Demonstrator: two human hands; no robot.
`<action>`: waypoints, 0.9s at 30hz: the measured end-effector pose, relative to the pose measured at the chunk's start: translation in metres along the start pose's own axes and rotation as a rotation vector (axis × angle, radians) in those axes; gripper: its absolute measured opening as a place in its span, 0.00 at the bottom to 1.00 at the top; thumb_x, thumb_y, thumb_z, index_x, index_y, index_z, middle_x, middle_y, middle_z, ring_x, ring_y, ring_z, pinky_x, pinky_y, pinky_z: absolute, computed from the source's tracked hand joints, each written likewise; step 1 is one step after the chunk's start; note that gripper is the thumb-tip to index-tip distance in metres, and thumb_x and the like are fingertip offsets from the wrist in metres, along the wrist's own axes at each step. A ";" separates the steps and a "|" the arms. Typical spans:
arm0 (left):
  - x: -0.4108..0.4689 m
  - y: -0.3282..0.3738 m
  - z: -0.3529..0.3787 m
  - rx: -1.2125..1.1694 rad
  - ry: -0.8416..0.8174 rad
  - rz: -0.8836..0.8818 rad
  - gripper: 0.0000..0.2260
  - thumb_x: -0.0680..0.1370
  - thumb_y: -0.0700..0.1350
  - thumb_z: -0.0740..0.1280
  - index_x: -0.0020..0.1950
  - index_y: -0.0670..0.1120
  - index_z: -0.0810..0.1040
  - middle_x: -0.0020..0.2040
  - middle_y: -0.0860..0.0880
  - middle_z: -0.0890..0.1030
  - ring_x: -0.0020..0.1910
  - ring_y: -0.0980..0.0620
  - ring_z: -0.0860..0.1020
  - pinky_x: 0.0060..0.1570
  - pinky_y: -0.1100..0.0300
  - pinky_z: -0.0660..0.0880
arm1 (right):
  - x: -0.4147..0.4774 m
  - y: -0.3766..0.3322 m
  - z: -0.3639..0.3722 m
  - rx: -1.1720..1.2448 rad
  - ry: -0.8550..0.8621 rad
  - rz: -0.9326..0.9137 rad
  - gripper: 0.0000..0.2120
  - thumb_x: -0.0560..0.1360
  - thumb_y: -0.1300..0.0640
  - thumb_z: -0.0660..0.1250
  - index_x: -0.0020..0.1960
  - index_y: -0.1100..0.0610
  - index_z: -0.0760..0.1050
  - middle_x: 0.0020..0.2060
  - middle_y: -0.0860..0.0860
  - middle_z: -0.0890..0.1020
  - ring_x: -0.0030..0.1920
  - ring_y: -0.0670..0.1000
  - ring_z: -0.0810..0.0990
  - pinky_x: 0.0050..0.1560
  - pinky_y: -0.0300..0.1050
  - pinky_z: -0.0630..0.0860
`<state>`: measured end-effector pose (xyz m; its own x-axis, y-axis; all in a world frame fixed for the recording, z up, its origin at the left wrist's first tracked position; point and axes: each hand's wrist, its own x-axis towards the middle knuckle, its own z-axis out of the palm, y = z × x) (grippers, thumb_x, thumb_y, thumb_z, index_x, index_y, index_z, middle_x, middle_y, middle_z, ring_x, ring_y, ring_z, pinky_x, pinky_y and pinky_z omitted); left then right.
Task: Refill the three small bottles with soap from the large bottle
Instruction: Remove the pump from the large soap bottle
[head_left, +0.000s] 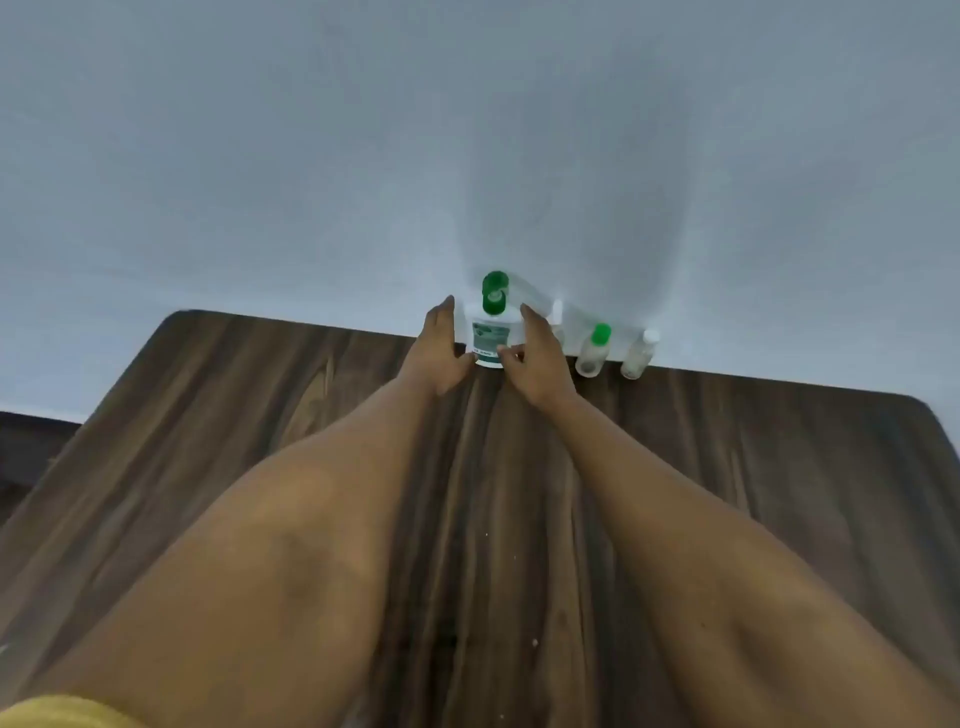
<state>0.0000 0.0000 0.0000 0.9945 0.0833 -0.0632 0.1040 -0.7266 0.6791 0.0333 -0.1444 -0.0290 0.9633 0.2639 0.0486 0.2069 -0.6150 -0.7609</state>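
Large soap bottle (488, 340), white with a green-printed label, stands upright at the far edge of the wooden table (234, 395), against the pale wall (260, 156). Its green flip cap (494, 293) is hinged open.

Left to right: a strip of yellow cloth (57, 714) shows at the lower left corner. The left hand (439, 353) lies along the bottle's left side, with the fingers straight and close together and the thumb reaching toward the base. Whether the palm touches the bottle cannot be told. The right hand (535, 358) flanks the bottle's right side, its fingers extended upward and its thumb bent in against the label's lower edge. Neither hand visibly wraps the bottle.

Just behind the right hand, a white-capped small bottle (558, 312) is mostly hidden. Next stands a clear small bottle with a green cap (594, 353), then a clear small bottle with a white cap (640, 357). All three stand in a row along the wall, near the large bottle and untouched by either hand. Both bare forearms stretch across the table.
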 end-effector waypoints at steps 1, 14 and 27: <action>0.007 0.001 -0.001 -0.029 0.015 0.011 0.30 0.76 0.40 0.66 0.74 0.39 0.57 0.74 0.41 0.61 0.74 0.44 0.59 0.67 0.57 0.60 | 0.006 0.003 0.003 -0.021 0.003 0.004 0.30 0.77 0.59 0.64 0.75 0.62 0.55 0.72 0.57 0.64 0.66 0.58 0.71 0.66 0.54 0.68; 0.073 -0.038 0.035 -0.075 0.042 0.018 0.22 0.76 0.40 0.66 0.70 0.43 0.66 0.63 0.41 0.73 0.60 0.42 0.74 0.61 0.52 0.71 | 0.064 0.017 0.020 -0.386 -0.019 0.050 0.19 0.79 0.54 0.60 0.68 0.60 0.64 0.64 0.57 0.70 0.60 0.59 0.73 0.54 0.53 0.71; -0.041 -0.064 0.026 -0.143 -0.025 0.134 0.18 0.73 0.39 0.70 0.62 0.39 0.75 0.54 0.42 0.78 0.52 0.43 0.78 0.55 0.52 0.75 | -0.052 0.004 0.014 -0.467 -0.299 -0.107 0.22 0.80 0.54 0.60 0.71 0.61 0.63 0.63 0.60 0.72 0.58 0.62 0.74 0.55 0.54 0.69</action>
<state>-0.0471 0.0253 -0.0592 0.9995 -0.0261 0.0181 -0.0304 -0.6255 0.7796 -0.0180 -0.1499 -0.0438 0.8568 0.4997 -0.1274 0.4196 -0.8191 -0.3912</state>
